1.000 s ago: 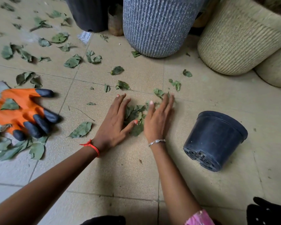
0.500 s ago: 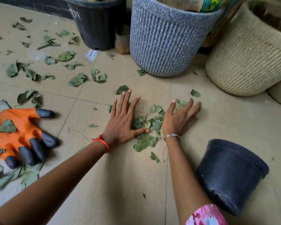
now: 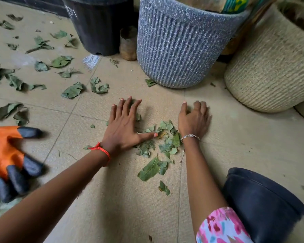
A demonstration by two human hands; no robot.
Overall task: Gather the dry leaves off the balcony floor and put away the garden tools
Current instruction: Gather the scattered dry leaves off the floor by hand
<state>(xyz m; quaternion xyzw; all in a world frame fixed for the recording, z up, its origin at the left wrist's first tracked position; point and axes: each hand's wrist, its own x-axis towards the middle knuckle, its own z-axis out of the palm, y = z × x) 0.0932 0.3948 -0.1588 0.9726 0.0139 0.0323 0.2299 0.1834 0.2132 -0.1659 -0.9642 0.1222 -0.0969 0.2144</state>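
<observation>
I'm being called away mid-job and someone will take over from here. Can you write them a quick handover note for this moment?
Left hand: flat on the floor, fingers spread, holding nothing.
Right hand: palm down on the floor, holding nothing.
Between them lies a small leaf pile.
Done: only that pile is raked together.
Left: scoop it up, gather the scattered leaves to the left, and put away the orange glove lying at far left.
A black pot lies tipped by the right forearm.

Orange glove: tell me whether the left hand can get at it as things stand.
Probably yes: the left hand lies flat, holding nothing, and the orange glove lies to its left with mostly bare tile between.
</observation>
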